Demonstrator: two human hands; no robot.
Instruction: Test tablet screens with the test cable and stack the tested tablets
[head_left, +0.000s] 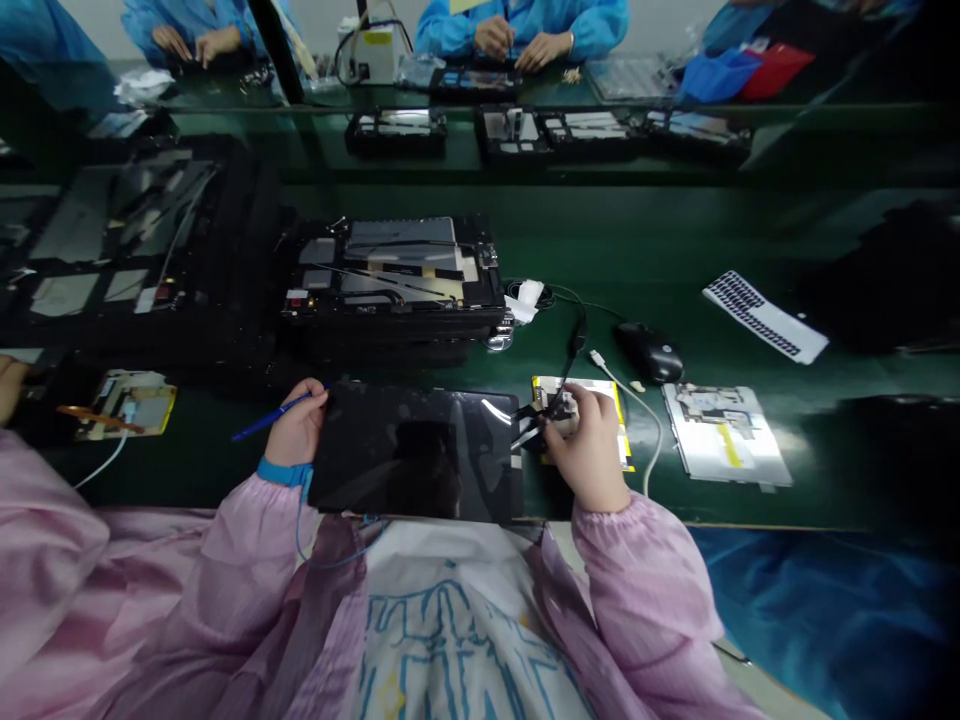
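Your left hand (295, 437) grips a slim blue pen (262, 424) beside the left edge of a flat, glossy black panel (375, 450), which lies before you at the table edge. Your right hand (590, 455) pinches a small black fitting with pale tips (528, 414) at the panel's right edge; its shape is hard to make out. That hand partly hides a yellow-edged silvery plate (619, 405). Farther left, a neighbour's hand (10, 384) is cut off by the frame.
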